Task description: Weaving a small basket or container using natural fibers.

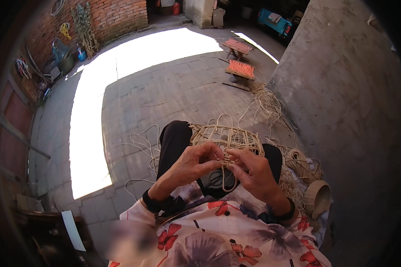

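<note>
Head view, left hand [192, 163] and right hand [255, 174] turned inward, fingers [210, 166] pinched closed on beige cord [227, 160]

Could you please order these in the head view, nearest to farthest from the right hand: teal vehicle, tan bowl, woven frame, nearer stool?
1. Woven frame: close ahead of the right hand.
2. Tan bowl: off to the right side.
3. Nearer stool: well ahead.
4. Teal vehicle: far back, toward the right.
</note>
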`<action>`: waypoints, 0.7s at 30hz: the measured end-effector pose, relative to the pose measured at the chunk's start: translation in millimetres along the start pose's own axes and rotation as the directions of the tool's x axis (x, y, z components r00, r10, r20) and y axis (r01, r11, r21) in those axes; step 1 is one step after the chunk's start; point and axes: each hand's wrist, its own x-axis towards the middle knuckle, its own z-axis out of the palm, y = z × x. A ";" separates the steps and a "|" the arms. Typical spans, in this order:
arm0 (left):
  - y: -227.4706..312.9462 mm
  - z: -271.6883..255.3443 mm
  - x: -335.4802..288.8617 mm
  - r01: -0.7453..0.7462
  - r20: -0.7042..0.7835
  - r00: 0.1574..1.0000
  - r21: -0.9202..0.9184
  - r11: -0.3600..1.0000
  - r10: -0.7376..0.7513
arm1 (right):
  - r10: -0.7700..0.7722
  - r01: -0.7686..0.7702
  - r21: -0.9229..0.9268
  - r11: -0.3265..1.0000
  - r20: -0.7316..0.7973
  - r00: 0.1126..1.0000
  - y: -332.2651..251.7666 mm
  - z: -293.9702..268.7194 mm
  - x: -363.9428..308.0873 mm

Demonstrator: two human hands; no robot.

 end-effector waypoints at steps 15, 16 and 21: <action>-33.5 -15.6 10.8 0.084 -0.281 0.956 0.522 0.849 0.078 | -0.052 0.007 -0.206 0.979 -0.213 0.976 40.8 15.3 11.5; -35.2 -14.0 11.2 0.021 -0.248 0.959 0.541 0.841 0.135 | -0.145 0.080 -0.309 0.948 -0.193 0.971 43.8 17.4 12.8; -46.3 -15.2 12.7 -0.029 -0.202 0.958 0.637 0.771 0.203 | -0.287 0.167 -0.519 0.838 -0.159 0.945 34.8 20.8 17.3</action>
